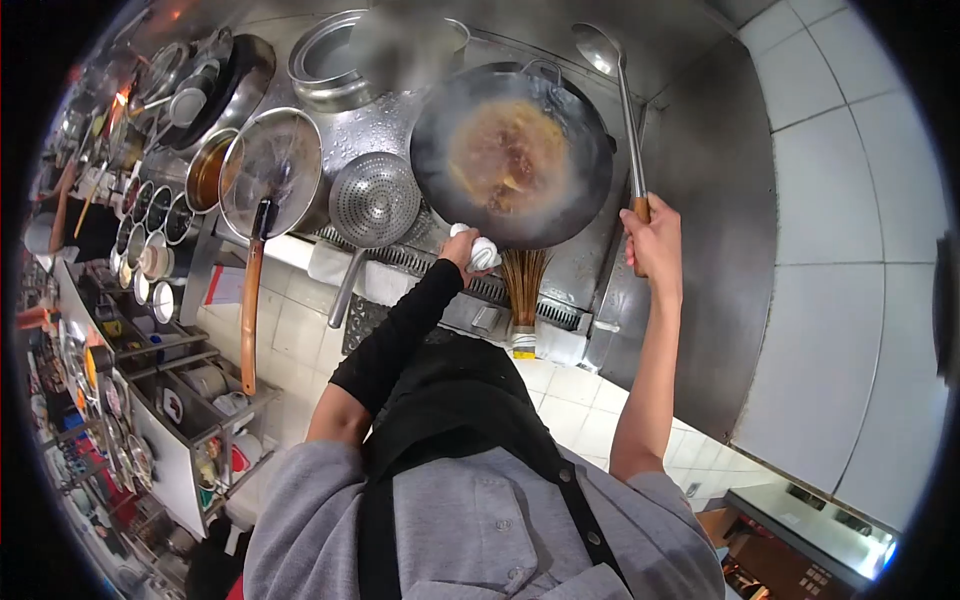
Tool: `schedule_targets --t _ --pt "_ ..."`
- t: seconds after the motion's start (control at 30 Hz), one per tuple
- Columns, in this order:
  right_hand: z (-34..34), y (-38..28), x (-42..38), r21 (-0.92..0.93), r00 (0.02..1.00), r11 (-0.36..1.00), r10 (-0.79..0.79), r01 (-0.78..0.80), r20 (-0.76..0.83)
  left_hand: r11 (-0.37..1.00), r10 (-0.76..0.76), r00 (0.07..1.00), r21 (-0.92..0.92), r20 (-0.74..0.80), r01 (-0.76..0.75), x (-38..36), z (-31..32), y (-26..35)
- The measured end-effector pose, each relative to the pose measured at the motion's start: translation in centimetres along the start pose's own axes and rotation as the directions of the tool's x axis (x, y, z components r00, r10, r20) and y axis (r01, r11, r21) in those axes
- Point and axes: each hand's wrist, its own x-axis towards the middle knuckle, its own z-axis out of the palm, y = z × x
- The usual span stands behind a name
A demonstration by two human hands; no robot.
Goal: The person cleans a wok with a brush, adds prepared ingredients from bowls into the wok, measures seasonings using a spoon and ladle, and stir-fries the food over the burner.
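black metal, wide and round, the wok (590, 180) sits on the steel range (575, 272), and from where i'm standing there's reddish-brown food (510, 160) with liquid in the bottom of it. the cook's left hand (463, 250) is closed on a folded white cloth (483, 255) at the near rim. the right hand (656, 247) is wrapped round the wooden grip of a long steel ladle (628, 115), its bowl up past the far right side of the wok, apart from the food.

just below the wok is a bristle brush (523, 285) with a yellow band on its end; i can't read anything on that. a perforated scoop (375, 200) lies to the wok's left, then a wire strainer (270, 170) with a long wooden handle. a red-edged sheet (226, 285) hangs further left, and a panel with small marks (815, 580) is down at the lower right, both too small to read.

steam blurs the food, so i can't tell what it is, and a grey haze hides part of the big pot (330, 65) behind. the left fingertips are partly hidden by the cloth.
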Motion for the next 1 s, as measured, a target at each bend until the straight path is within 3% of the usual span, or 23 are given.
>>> schedule_targets --t 0.23,0.33,0.53,0.73,1.0 --pt "2.1 -3.1 0.8 -0.076 0.999 0.996 0.039 -0.038 0.008 0.994 0.010 1.000 -0.112 -0.029 -0.013 -1.2 1.2 0.1" --pt "2.2 -4.3 1.4 -0.232 1.000 0.973 0.014 -0.014 -0.001 0.988 0.045 0.998 -0.151 0.052 -0.037 -1.5 0.0 -0.9" --pt "2.0 -6.6 4.2 -0.510 0.995 0.854 -0.084 0.101 0.056 0.976 0.056 0.997 -0.213 0.049 -0.044 -4.1 -1.5 -2.0" --pt "1.1 -10.8 4.0 -0.559 0.971 0.822 0.027 0.113 0.236 0.980 -0.030 0.997 -0.195 0.074 0.044 -6.6 -2.7 -1.7" --pt "0.7 -14.3 2.7 -0.609 0.939 0.776 0.067 0.164 0.338 0.949 -0.072 0.988 -0.297 0.138 0.111 -9.1 -3.6 -2.6"
